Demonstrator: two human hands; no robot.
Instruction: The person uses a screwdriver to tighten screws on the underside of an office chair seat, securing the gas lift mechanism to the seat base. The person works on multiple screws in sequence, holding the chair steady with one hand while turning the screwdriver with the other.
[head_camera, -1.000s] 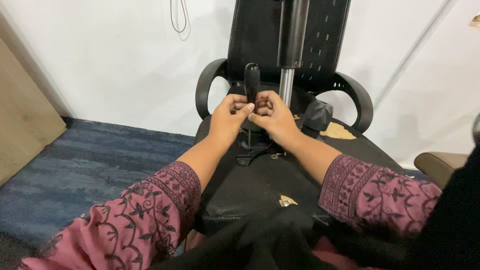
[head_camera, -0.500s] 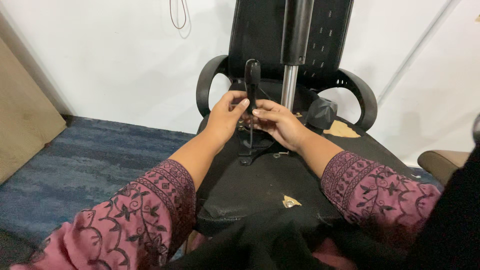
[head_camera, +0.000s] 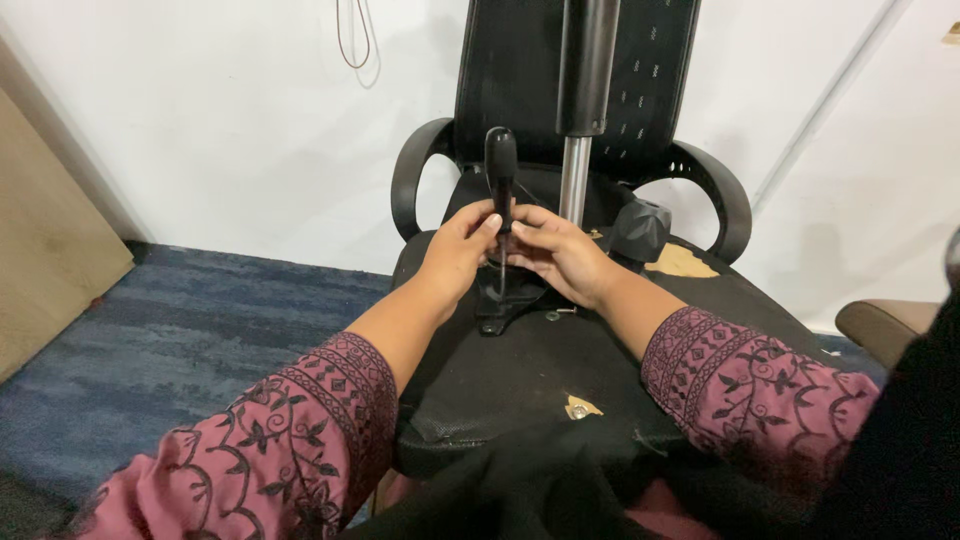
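**Both hands on an upright screwdriver over an overturned chair seat**

Near the middle of the frame a black-handled screwdriver (head_camera: 501, 175) stands upright, its tip down on a black bracket (head_camera: 503, 297) fixed to the underside of a black chair seat (head_camera: 500, 380). The left hand (head_camera: 458, 250) comes in from the lower left, its fingers (head_camera: 487, 225) closed around the shaft just below the handle. The right hand (head_camera: 562, 255) meets it from the right, fingers curled together against the same shaft, touching the left hand. Just behind the hands a gas cylinder (head_camera: 582, 90) rises towards the top of the frame, in front of a black mesh backrest (head_camera: 650, 70). Curved armrests (head_camera: 415, 180) flank the hands. Blue carpet (head_camera: 180, 340) fills the left side.
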